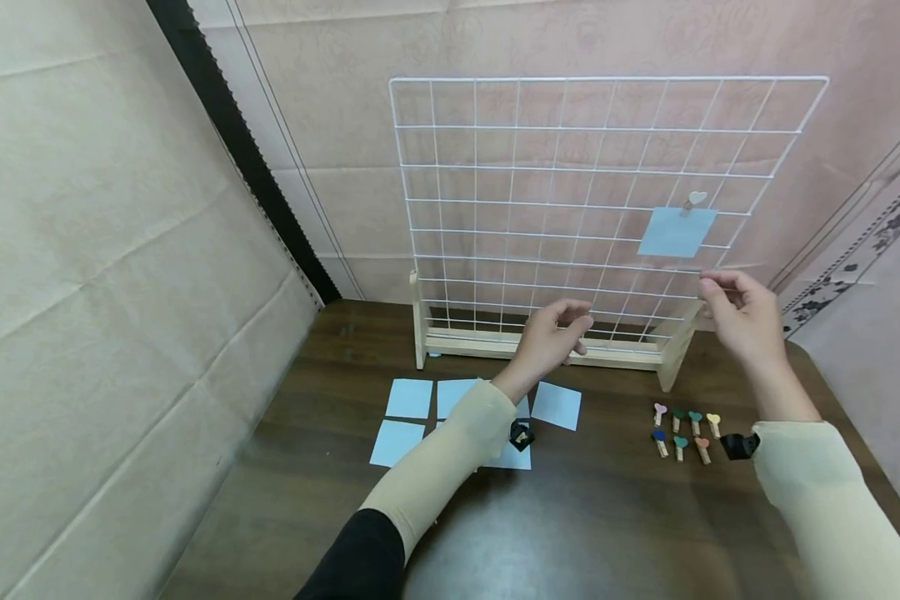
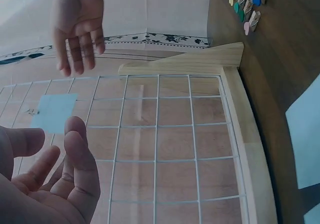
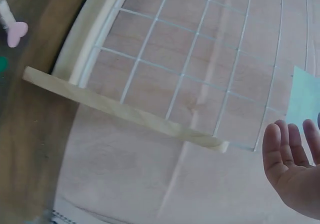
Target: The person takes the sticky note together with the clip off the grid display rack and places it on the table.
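Note:
A white wire grid (image 1: 607, 79) stands upright in a wooden base (image 1: 480, 343). On its right side hangs a square of light blue paper (image 1: 677, 233), with a small clothespin (image 1: 694, 200) topped by a white heart at its upper edge. Just below and to the right of that paper is my right hand (image 1: 750, 321); its fingers hold nothing. My left hand (image 1: 547, 337) is in front of the grid's lower middle, fingers loosely bent around nothing. In the left wrist view, a gap shows between the left thumb and fingers (image 2: 80, 151).
Several blue paper squares (image 1: 408, 398) lie in rows on the brown table (image 1: 300, 500), some partly hidden by my left forearm. Several heart-topped clothespins (image 1: 702, 450) in mixed colours lie at the right, beside my right wrist. Pale cloth (image 1: 105, 292) hangs around the table.

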{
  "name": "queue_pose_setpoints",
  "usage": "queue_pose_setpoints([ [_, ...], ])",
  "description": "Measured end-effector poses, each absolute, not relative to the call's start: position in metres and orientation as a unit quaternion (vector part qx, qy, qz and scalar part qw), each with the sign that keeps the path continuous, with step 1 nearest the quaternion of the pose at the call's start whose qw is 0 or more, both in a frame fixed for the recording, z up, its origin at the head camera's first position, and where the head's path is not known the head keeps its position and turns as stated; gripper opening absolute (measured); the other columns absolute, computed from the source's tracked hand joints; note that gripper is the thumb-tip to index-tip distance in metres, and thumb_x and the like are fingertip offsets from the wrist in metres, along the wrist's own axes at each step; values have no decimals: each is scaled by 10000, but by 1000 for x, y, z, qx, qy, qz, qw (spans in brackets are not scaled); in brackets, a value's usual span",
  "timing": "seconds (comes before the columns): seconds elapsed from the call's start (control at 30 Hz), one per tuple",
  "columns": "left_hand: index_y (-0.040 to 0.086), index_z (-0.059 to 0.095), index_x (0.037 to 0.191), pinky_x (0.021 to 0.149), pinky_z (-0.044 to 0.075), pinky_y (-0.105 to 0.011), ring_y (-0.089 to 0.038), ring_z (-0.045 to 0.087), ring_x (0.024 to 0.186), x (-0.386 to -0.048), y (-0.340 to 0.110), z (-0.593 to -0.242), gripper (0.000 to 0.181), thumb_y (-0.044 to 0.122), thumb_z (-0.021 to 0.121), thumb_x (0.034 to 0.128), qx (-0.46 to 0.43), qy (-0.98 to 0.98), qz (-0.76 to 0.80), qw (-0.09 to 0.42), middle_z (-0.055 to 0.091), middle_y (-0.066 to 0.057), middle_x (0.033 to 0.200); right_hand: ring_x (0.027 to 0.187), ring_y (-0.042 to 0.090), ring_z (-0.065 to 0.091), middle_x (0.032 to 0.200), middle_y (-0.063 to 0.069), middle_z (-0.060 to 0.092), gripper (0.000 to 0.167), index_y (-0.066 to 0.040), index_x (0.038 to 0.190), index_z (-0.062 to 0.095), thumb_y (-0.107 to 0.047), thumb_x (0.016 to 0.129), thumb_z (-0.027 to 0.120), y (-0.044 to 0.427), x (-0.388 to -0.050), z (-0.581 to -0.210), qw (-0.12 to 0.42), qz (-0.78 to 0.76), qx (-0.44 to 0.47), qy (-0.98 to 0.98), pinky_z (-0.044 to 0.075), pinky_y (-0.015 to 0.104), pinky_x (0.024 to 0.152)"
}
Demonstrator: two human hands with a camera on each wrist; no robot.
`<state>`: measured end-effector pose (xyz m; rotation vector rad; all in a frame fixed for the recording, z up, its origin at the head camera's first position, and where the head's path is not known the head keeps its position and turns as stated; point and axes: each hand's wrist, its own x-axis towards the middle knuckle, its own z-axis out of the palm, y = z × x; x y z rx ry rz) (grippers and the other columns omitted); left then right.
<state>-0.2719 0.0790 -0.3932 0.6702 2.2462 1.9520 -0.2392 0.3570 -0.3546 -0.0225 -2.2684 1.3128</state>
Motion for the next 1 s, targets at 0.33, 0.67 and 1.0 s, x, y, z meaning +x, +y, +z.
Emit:
queue_pose_setpoints([
  [0.33, 97, 641, 1404, 611, 600, -296, -168, 739, 752, -282, 95, -375, 341, 214, 631, 1083, 230, 723, 650, 48, 683, -16, 1302, 824, -51, 607, 971, -289, 623, 292, -60, 1266, 716, -251, 1083, 595, 355, -254, -336, 292, 469, -19, -833, 483, 81, 658],
  [0.67, 124, 621, 1449, 658, 627, -401, -196, 753, 775, -296, 110, -355, 373, 199, 628, 1084, 232, 719, 653, 48, 673, -36, 1348, 815, -35, 629, 982, -231, 677, 301, -5, 1279, 717, -189, 1058, 627, 348, -268, -307, 329, 498, -2, -802, 498, 90, 666],
  [1.0, 146, 605, 1472, 632, 611, -337, -177, 753, 797, -303, 125, -342, 407, 200, 651, 1071, 224, 712, 663, 61, 679, -17, 1342, 838, -37, 639, 1122, -109, 501, 373, -12, 1372, 665, -230, 1079, 587, 343, -272, -282, 302, 503, -1, -810, 525, 85, 665],
])
